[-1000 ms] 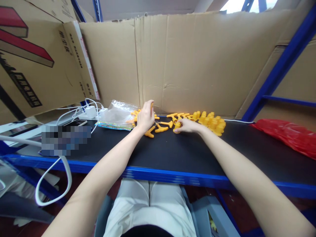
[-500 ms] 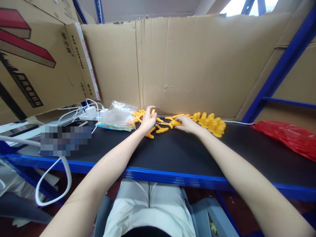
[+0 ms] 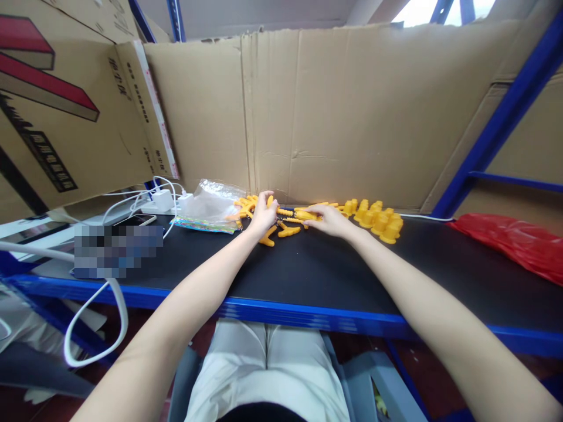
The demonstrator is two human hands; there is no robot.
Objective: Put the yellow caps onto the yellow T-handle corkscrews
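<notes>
My left hand (image 3: pixel 265 215) is closed at the back of the table, with a yellow plastic piece showing between its fingers. More yellow branching pieces (image 3: pixel 246 205) lie just left of it. To the right, my right hand (image 3: pixel 329 221) pinches another yellow plastic piece (image 3: pixel 307 215), its fingers over the right end. Short strands, partly chain-like, run between the two hands. A yellow T-shaped piece (image 3: pixel 288 230) rests on the black tabletop (image 3: pixel 303 269) in front. Beyond my right hand stand several yellow cup-like pieces (image 3: pixel 379 220) in a cluster.
A clear plastic bag (image 3: pixel 211 199) lies on a colourful packet at the left. Further left are white chargers (image 3: pixel 160 200), cables and a phone. A red plastic bag (image 3: pixel 510 243) sits at the right. A cardboard wall (image 3: pixel 352 117) closes off the back.
My right hand has shifted slightly left, and the yellow piece in it has turned. My left hand has hardly moved.
</notes>
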